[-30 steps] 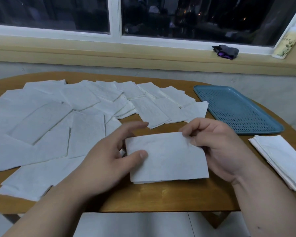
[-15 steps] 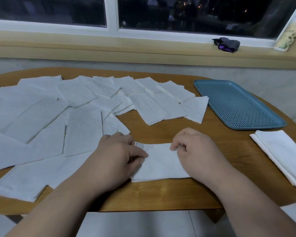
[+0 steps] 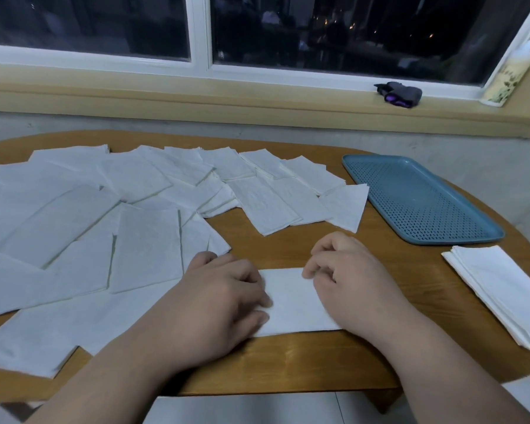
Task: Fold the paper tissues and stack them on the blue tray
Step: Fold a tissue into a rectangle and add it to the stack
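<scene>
Both hands hold one folded tissue [image 3: 291, 301] flat near the front edge of the worktop [image 3: 288, 359].

The left hand [image 3: 221, 301] covers the tissue's left end, its grip closed on the paper with fingers curled down over it. The right hand [image 3: 349, 289] lies on the right end, its grip also closed, curled fingertips pinching the far edge. The blue tray [image 3: 419, 200] sits well apart at the far right with nothing on it. A stack of folded tissues [image 3: 502, 292] lies just in front of the tray, and loose tissues [image 3: 135, 224] overlap across the left half.
</scene>
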A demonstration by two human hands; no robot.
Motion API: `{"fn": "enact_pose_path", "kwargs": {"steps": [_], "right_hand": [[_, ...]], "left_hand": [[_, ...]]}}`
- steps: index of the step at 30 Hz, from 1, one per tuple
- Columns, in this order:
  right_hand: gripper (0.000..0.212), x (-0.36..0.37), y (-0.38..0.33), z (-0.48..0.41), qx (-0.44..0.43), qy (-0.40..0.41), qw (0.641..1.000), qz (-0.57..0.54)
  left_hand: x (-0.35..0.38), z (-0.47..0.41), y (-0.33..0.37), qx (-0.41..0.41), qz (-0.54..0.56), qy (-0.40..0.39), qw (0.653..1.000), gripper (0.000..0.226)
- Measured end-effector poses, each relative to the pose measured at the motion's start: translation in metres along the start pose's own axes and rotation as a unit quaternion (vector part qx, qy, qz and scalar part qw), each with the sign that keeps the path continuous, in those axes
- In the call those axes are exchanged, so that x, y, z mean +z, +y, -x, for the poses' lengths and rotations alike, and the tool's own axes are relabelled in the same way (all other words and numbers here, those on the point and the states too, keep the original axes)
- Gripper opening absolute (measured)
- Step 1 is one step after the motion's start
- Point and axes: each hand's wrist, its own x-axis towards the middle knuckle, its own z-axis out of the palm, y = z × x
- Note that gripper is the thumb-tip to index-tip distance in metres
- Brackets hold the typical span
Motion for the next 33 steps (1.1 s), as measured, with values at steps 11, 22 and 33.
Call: {"fn": "enact_pose_path", "kwargs": {"steps": [11,22,33], "right_hand": [[0.032,-0.001,-0.005,-0.128,0.12,-0.013,0.992,0.02],[0.011,0.014,0.002,-0.149,0.116,0.009,0.99,0.075],[0.016,0.016,-0.005,-0.143,0.07,0.05,0.981,0.174]], "left_hand": [[0.0,-0.003,-0.004,-0.006,0.042,-0.004,0.999,0.04],[0.001,-0.004,-0.005,-0.01,0.056,-0.006,0.998,0.034],[-0.003,-0.003,-0.001,-0.023,0.06,-0.015,0.998,0.024]]}}
